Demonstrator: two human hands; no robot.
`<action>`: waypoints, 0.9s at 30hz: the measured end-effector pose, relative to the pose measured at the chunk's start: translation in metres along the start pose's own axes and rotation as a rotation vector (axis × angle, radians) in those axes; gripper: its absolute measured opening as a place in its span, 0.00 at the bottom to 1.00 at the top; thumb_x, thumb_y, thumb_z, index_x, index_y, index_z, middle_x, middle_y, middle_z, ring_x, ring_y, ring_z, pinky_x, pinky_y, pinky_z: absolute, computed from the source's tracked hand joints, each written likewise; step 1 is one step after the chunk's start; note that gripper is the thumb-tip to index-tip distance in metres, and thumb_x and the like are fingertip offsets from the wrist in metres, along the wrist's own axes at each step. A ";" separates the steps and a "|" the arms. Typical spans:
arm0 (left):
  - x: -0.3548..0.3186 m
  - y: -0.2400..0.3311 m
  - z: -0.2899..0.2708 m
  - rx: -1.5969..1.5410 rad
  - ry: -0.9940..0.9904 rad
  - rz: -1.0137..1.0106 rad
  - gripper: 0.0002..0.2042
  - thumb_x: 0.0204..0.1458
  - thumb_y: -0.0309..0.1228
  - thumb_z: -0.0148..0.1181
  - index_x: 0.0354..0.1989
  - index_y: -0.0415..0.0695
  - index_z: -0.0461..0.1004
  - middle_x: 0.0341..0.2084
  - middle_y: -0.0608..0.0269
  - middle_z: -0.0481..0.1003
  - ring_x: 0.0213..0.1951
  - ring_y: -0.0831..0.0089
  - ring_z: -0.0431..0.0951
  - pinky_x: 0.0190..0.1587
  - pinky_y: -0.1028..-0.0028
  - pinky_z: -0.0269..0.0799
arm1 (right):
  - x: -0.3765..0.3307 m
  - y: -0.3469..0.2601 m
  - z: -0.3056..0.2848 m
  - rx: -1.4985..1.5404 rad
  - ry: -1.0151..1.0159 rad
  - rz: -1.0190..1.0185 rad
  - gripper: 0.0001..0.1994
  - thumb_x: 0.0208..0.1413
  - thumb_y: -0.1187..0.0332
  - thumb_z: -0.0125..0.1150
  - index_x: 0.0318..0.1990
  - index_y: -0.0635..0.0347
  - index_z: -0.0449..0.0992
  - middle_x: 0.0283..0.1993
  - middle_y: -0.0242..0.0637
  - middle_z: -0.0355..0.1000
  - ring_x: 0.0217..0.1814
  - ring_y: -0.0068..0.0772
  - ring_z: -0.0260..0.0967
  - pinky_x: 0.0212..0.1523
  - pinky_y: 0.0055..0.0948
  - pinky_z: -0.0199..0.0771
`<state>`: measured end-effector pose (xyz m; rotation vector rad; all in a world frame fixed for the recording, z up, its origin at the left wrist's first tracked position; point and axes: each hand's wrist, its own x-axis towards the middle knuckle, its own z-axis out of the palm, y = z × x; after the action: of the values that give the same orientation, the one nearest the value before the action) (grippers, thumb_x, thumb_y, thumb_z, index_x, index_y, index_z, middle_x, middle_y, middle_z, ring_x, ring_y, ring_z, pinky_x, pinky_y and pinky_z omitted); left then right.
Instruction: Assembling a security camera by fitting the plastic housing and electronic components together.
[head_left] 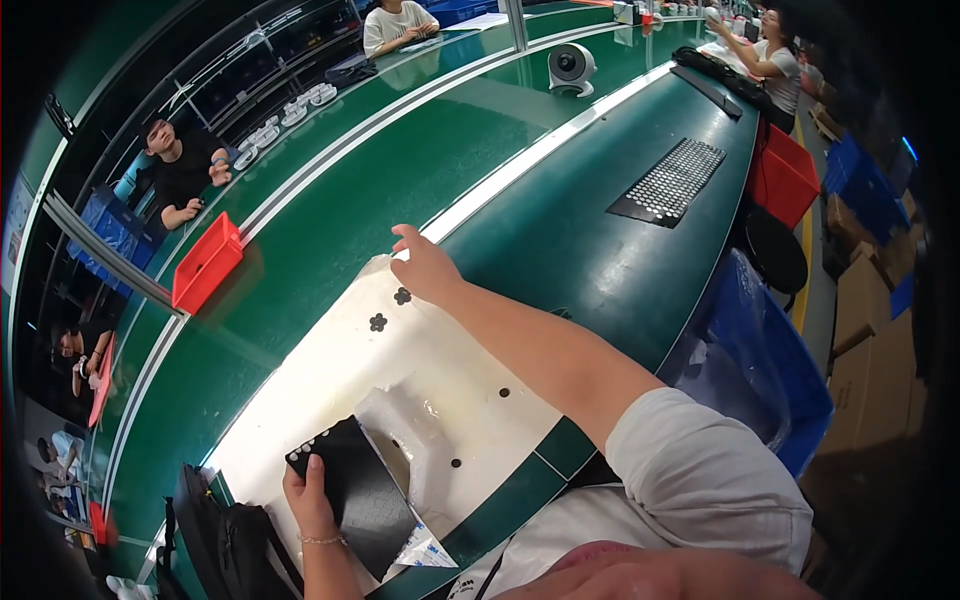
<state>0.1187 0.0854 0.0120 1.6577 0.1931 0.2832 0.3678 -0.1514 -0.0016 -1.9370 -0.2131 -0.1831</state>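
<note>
Nearest the viewer, at the lower left, a black perforated sheet [358, 490] is held by the left hand [310, 500], whose fingers are pressed together over its near left edge, the thumb out of sight beneath. The sheet is tilted above a clear plastic wrapper [420, 440] that lies on a white work mat [400, 370]. Just left of the hand, a black bag [215, 540] is set against the mat's near corner.

The mat is laid slantwise on a dark green workbench [590, 250]. Two small black flower-shaped pieces [390, 309] are seen on it, close to its far edge, and a few black dots are scattered on its right part. The right hand [425, 265] is stretched across to that far edge, well apart from the sheet, with fingers loosely spread and resting on the mat's rim; nothing is pinched.

Beyond the mat, bare bench surface is left open on the right, up to a second black perforated panel [668, 182]. A pale strip divides the bench from a green conveyor [380, 190], on which a red bin [205, 262] is placed at the left. A blue crate [760, 350] is stood off the bench's right edge. Farther off, a small white fan [571, 68] is set up.
</note>
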 end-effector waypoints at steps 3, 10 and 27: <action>0.000 0.002 0.003 -0.007 0.008 0.000 0.06 0.51 0.30 0.53 0.33 0.40 0.69 0.26 0.74 0.68 0.28 0.86 0.63 0.32 0.84 0.58 | 0.000 0.001 0.000 -0.016 -0.010 -0.004 0.25 0.45 0.67 0.51 0.54 0.56 0.55 0.46 0.39 0.65 0.43 0.41 0.66 0.44 0.35 0.64; 0.000 0.002 0.004 0.036 0.010 0.014 0.05 0.51 0.31 0.53 0.28 0.43 0.68 0.22 0.77 0.64 0.25 0.87 0.59 0.29 0.85 0.55 | 0.000 0.002 0.000 -0.026 -0.007 -0.007 0.25 0.46 0.69 0.49 0.54 0.56 0.54 0.47 0.38 0.65 0.39 0.35 0.68 0.42 0.32 0.65; 0.001 -0.001 0.002 0.038 0.010 0.013 0.06 0.51 0.31 0.53 0.28 0.43 0.67 0.22 0.78 0.64 0.25 0.87 0.58 0.29 0.85 0.54 | 0.000 0.000 -0.001 -0.036 0.004 -0.028 0.25 0.46 0.70 0.49 0.54 0.57 0.55 0.47 0.38 0.65 0.37 0.33 0.68 0.40 0.30 0.67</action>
<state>0.1201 0.0838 0.0114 1.6956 0.1962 0.2992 0.3675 -0.1524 -0.0018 -1.9703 -0.2356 -0.2098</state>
